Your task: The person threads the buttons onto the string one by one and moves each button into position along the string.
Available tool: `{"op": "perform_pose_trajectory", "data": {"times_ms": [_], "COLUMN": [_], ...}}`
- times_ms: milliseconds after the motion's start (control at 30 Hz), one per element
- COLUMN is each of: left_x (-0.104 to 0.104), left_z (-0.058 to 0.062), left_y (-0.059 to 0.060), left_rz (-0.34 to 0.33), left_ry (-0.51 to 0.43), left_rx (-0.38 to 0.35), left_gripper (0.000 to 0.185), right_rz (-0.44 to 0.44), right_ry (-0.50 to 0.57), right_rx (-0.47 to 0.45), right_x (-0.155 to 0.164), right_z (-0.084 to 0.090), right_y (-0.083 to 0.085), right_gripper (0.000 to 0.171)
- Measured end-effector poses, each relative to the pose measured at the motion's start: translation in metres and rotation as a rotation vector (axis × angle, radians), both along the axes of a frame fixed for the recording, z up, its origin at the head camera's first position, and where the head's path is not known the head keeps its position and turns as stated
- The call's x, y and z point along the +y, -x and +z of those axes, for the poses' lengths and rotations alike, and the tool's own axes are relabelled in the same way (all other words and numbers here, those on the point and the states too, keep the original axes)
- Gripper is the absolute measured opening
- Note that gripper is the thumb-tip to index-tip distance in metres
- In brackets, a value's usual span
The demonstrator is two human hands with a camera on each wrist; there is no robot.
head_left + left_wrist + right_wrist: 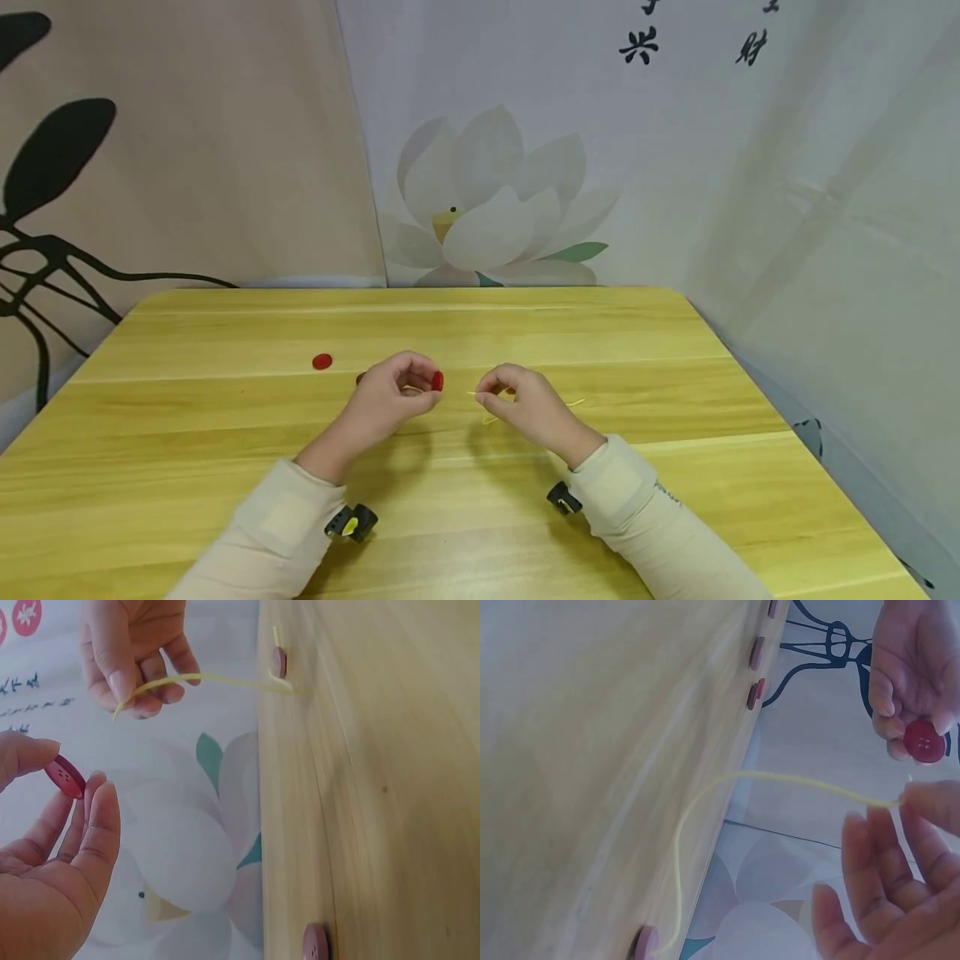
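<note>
A wooden worktop [675, 500] stands against printed wall cloths, one of which shows a pale lotus flower [487, 208] just behind its far edge. A loose red button [322, 361] lies on the worktop on the left-hand side of the left hand [393, 396], a little farther from the person than that hand, with bare wood all round it. The wrist views show more red buttons lying on the worktop, one of them [279, 661] right at the far end of the yellow thread [217, 679]; nothing stands between the two hands.

The left hand hovers just above the worktop and pinches a red four-hole button [66, 777] by its rim between thumb and fingers [101, 817], the other fingers loosely curled beside it. The button's face is turned toward the right hand [525, 404], which is near the left hand and level with it. The right hand pinches the yellow thread close to its free end between thumb and forefinger, the remaining fingers relaxed and half curled. From that pinch the thread runs away from the left hand, sags down to the worktop and trails off along the wood. The short free end of the thread points toward the pinched button and stands just apart from it, not touching
</note>
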State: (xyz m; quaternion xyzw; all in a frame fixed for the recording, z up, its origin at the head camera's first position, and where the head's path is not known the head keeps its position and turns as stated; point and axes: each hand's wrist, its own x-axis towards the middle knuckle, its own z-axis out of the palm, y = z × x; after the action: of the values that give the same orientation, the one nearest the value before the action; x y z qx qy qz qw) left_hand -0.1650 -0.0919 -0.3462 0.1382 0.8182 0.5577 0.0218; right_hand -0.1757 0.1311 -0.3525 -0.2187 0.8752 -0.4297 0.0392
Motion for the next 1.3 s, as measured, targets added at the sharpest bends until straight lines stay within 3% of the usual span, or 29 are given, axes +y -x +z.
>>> {"op": "perform_pose_trajectory", "data": {"times_ms": [933,1300], "left_x": [0.013,0.014], "left_z": [-0.008,-0.007], "left_y": [0.001,-0.001], "left_rz": [-0.082,-0.081], "left_ry": [-0.072,-0.074], "left_rx": [-0.053,-0.064], "left_gripper": [0.023,0.023], "right_rz": [0.008,0.005], "right_ry": [0.054,0.069], "right_rx": [0.040,0.031], "right_x": [-0.006,-0.010], "right_z": [0.003,0.002], "right_y": [-0.003,-0.003], "right_gripper": [0.010,0.007]}}
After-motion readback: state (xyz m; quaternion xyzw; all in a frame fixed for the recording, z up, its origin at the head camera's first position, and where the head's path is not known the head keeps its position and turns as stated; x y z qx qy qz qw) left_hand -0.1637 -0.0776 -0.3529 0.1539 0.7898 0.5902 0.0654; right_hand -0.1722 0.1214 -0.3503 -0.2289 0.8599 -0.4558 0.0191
